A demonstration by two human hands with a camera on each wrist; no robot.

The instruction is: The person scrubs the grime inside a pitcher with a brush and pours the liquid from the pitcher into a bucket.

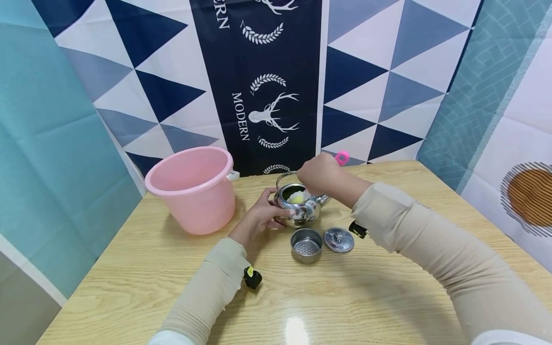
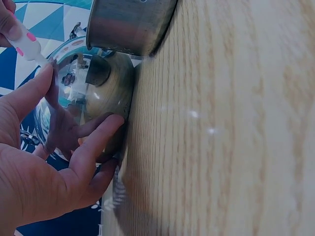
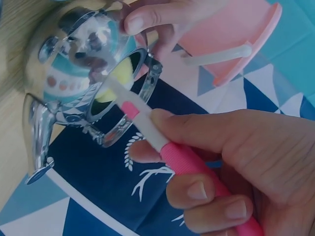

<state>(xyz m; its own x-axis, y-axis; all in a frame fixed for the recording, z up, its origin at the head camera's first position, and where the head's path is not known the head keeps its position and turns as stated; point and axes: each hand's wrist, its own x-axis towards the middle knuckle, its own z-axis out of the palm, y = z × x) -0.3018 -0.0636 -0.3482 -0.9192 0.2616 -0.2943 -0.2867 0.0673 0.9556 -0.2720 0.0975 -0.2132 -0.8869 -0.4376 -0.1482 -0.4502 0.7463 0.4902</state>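
A shiny metal teapot (image 1: 307,211) stands on the table with its lid off and its spout toward the right. My left hand (image 1: 265,211) holds its left side, thumb and fingers spread around the belly in the left wrist view (image 2: 64,172). With my right hand (image 1: 321,172) I grip the pink-and-white handle (image 3: 192,164) of a cleaning brush. Its yellow and white head (image 1: 296,197) sits in the teapot's mouth, and its lower part is hidden inside. The metal handle (image 3: 147,91) of the teapot is swung up beside the opening.
A perforated metal strainer cup (image 1: 306,247) and the teapot's lid (image 1: 339,239) lie in front of the teapot. The pink bucket (image 1: 202,206) stands at the back left. A patterned cloth (image 1: 267,57) hangs behind the wooden table (image 1: 345,297).
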